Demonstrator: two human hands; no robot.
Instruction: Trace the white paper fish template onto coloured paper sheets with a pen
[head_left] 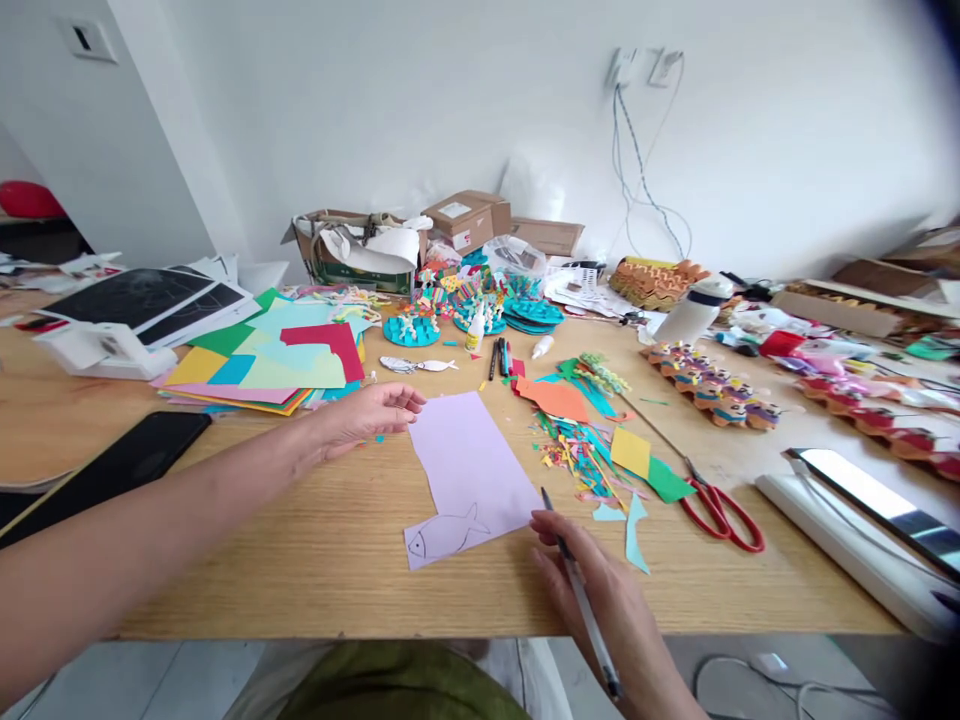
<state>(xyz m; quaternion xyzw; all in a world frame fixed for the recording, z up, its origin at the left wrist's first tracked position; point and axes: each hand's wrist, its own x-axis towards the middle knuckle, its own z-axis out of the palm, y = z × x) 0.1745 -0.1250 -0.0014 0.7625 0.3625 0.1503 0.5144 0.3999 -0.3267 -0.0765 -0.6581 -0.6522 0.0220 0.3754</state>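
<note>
A light purple sheet of paper (469, 440) lies on the wooden table in front of me. At its lower left, a fish (448, 535) is drawn in dark outline with an eye and a tail. My left hand (375, 418) has the sheet's upper left corner at its fingertips, which look pinched together. Near the lower right corner, my right hand (600, 590) holds a pen (581, 600) with a clear barrel, its dark tip pointing up and away from me. Red-handled scissors (724, 512) rest farther right.
Coloured paper sheets (292, 345) are stacked at the left, near a black phone (150, 455). Paper scraps (585, 450) lie right of the purple sheet. Behind it are cut-out fish (416, 365), markers (501, 358) and a glue bottle (475, 330). Painted egg-carton pieces (712, 385) stand at right.
</note>
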